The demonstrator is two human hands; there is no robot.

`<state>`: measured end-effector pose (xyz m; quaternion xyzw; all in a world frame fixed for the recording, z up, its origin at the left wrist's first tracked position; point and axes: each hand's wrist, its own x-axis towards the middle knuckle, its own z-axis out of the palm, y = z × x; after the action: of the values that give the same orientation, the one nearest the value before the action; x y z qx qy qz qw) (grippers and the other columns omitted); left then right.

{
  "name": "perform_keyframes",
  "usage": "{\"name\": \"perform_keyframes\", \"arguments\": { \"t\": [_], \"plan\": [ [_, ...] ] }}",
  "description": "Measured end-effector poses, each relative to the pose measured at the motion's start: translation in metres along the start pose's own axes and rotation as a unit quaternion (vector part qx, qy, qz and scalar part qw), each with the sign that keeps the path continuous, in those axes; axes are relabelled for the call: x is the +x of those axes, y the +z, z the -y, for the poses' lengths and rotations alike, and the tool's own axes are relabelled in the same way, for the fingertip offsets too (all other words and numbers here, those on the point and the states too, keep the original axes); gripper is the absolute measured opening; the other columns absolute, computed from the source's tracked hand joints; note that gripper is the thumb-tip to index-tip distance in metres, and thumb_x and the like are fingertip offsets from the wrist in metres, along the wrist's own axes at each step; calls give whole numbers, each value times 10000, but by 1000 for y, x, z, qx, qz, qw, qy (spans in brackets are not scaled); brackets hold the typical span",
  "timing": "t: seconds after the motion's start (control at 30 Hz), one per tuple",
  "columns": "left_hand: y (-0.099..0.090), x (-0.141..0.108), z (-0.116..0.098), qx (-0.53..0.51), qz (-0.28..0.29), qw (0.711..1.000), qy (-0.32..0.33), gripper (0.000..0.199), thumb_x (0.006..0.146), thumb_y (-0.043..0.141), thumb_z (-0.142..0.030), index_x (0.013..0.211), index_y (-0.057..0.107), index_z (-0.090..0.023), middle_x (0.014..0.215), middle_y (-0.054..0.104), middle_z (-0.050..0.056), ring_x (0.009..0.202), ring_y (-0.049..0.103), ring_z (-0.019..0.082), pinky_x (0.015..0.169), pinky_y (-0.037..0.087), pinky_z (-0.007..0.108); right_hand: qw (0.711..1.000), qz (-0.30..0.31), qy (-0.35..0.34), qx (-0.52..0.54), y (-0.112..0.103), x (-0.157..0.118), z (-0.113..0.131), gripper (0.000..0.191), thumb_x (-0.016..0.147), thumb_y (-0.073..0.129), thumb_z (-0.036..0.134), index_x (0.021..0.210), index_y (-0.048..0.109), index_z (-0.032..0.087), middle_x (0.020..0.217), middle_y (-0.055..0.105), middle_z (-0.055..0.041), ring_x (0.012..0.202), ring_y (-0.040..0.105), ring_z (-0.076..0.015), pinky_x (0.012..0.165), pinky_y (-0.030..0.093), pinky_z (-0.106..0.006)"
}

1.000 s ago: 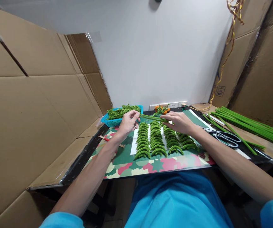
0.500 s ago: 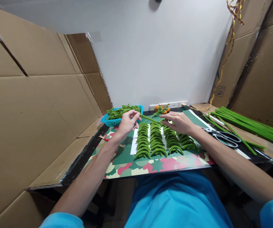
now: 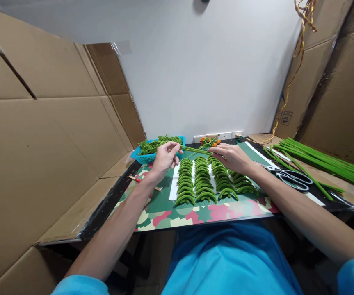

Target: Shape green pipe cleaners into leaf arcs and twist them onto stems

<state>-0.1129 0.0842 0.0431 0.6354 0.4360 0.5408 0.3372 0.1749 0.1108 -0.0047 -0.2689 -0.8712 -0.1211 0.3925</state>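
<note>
A green pipe cleaner [image 3: 197, 150] stretches between my two hands, above the far side of the table. My left hand [image 3: 168, 155] pinches its left end. My right hand [image 3: 229, 156] has its fingers closed around the other end; the exact hold is partly hidden. Just below lie curved, leaf-like green pipe-cleaner pieces [image 3: 206, 180] in several columns on a white sheet [image 3: 173, 186]. The right hand hovers over the far ends of the right-hand columns and covers some pieces.
A blue basket [image 3: 142, 159] of green pieces stands at the back left. Orange-and-green pipe-cleaner pieces [image 3: 210, 141] lie at the back. Scissors [image 3: 292, 180] and long green pipe cleaners [image 3: 327, 164] are at the right. A red-banded stick [image 3: 142, 181] lies left; cardboard walls [image 3: 56, 143] flank the table.
My right hand has closed its fingers on the right end of the pipe cleaner and raised it, so the strip is nearer level. My left hand has barely moved.
</note>
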Motion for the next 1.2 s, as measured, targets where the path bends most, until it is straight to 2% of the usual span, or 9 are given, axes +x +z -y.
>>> {"name": "perform_keyframes", "arguments": {
  "t": [0.17,0.57,0.67,0.8,0.9,0.97,1.07,1.13,1.2],
  "plan": [
    [1,-1,0,4,11,1000,0,527,779,844,-562,1040,675,-137,842,723,38,421,585,86,300,357,189,1000,-13,-11,-3,0,1,0,282,1108,502,242,1259,739,222,1105,809,-86,976,754,-226,790,574,-314],
    [2,-6,-4,62,58,996,-9,518,782,847,-587,988,762,-120,857,773,81,456,568,91,342,354,197,1000,-12,15,9,-4,-1,-1,337,1120,426,251,1311,702,220,1108,775,-104,945,734,-224,762,538,-306],
    [2,-9,-7,92,104,990,-13,472,798,846,-554,973,795,-118,789,751,65,462,558,90,360,348,194,998,-23,26,47,-4,1,0,355,1120,405,259,1276,721,219,1082,766,-104,874,709,-209,737,523,-306],
    [5,-13,-11,135,167,976,-32,439,832,826,-519,1006,816,-117,776,750,70,487,579,101,374,332,192,981,-76,79,161,-3,6,1,327,1102,461,325,1152,768,227,1032,762,-82,733,646,-172,675,514,-302],
    [7,-15,-12,144,198,969,-41,448,847,817,-515,1049,809,-115,765,755,70,481,574,101,385,343,195,955,-100,137,243,-4,9,3,317,1063,549,428,1093,790,225,1031,773,-80,798,669,-189,620,509,-285],
    [9,-17,-13,144,225,963,-45,454,863,803,-528,1052,802,-115,761,759,68,468,564,95,393,355,198,939,-94,165,288,-6,10,7,347,1028,605,493,1073,798,209,974,769,-80,809,670,-195,592,499,-277],
    [11,-22,-17,139,276,949,-65,453,879,788,-545,1034,792,-119,767,775,73,460,579,99,394,366,199,921,-61,175,343,-6,10,13,399,981,668,552,1042,802,181,841,739,-61,705,624,-168,560,473,-275],
    [11,-24,-19,128,301,941,-83,457,884,782,-552,1030,783,-120,775,786,79,446,586,104,391,382,203,919,-35,164,356,-6,10,16,414,972,682,569,1040,800,178,800,732,-49,649,602,-153,567,478,-280],
    [10,-24,-20,118,311,938,-92,460,890,773,-564,1007,774,-119,792,795,91,435,595,110,382,392,207,933,-26,155,323,-6,11,15,416,995,651,568,1062,799,185,790,744,-45,620,605,-152,588,488,-288]
  ]
}}
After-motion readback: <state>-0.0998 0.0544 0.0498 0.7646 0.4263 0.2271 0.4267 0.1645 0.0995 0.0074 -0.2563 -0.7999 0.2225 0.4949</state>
